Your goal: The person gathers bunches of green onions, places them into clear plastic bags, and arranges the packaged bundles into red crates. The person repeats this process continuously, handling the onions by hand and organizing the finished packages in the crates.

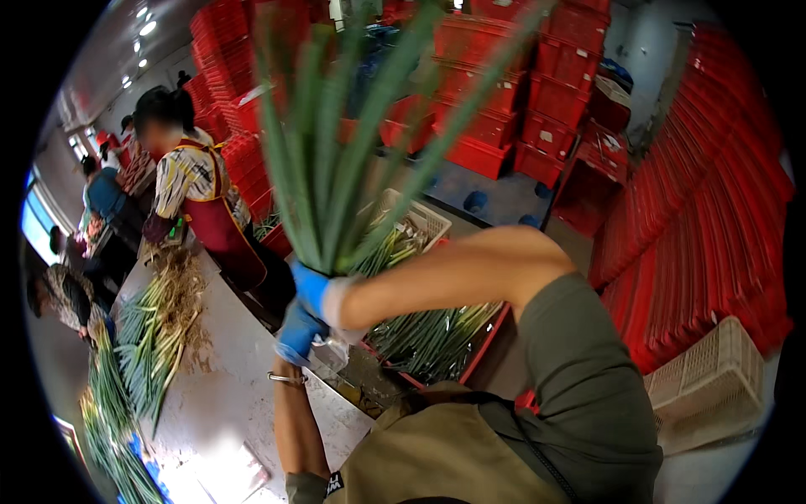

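Observation:
Both of my hands wear blue gloves and meet in front of me, past the table's edge. My right hand [313,291] is closed around a bunch of green onions [327,208], whose long green leaves fan upward. Just below it, my left hand [298,335], with a bracelet at the wrist, is closed around the lower part of the same bunch. Clear plastic shows beside the hands. The white ends of the bunch are hidden by the gloves. More green onions [148,340] with brown roots lie on the pale table [239,359] to the left.
Below my right arm stands a red crate of green onions [434,340]; a beige basket [431,220] is beyond it. Stacked red crates [485,94] rise behind, and nested ones [686,208] at right near another beige basket [711,384]. A co-worker [201,195] stands across the table.

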The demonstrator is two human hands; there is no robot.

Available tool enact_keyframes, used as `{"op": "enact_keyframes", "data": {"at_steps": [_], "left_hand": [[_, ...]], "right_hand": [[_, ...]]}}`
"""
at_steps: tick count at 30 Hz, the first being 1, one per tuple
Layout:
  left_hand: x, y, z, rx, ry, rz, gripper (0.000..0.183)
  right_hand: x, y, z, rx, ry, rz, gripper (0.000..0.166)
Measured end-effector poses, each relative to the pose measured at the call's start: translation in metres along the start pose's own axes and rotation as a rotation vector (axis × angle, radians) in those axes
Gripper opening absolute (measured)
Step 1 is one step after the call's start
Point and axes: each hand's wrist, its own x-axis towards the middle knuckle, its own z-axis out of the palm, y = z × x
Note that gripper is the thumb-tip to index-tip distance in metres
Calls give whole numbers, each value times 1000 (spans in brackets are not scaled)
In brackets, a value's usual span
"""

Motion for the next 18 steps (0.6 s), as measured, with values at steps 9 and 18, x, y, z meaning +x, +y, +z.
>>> {"op": "enact_keyframes", "data": {"at_steps": [9,18], "left_hand": [[13,61,-30,-145,-3,225,47],[-42,98,29,-419,-55,334,80]], "right_hand": [[-100,-85,63,1825,1068,286,21],[37,-209,12,2776,1121,576,72]]}}
